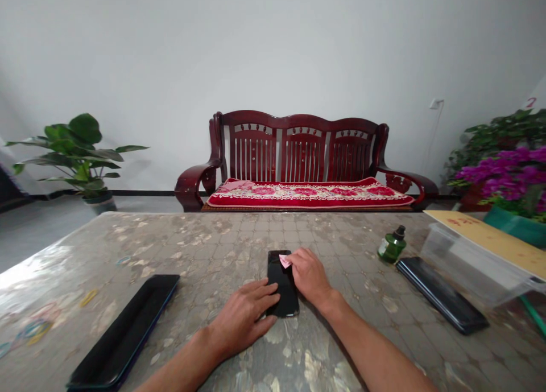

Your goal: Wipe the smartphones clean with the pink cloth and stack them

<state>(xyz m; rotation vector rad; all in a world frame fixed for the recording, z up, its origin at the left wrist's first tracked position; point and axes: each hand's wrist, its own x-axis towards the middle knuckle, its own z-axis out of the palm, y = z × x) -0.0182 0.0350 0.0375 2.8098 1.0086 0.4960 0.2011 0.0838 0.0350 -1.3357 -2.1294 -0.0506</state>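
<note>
A black phone (281,281) lies flat on the patterned table (205,250), straight in front of me. My left hand (245,318) rests on its near left corner with the fingers stretched out flat. My right hand (307,275) sits at the phone's right edge, its fingers pinched on a small pink cloth (285,260) that touches the screen near the far end.
A long black tray (128,329) lies at the left. A small green bottle (392,245), a second dark phone (441,294) and a clear plastic box (473,264) stand at the right. A red wooden bench (305,164) and potted plants stand beyond the table.
</note>
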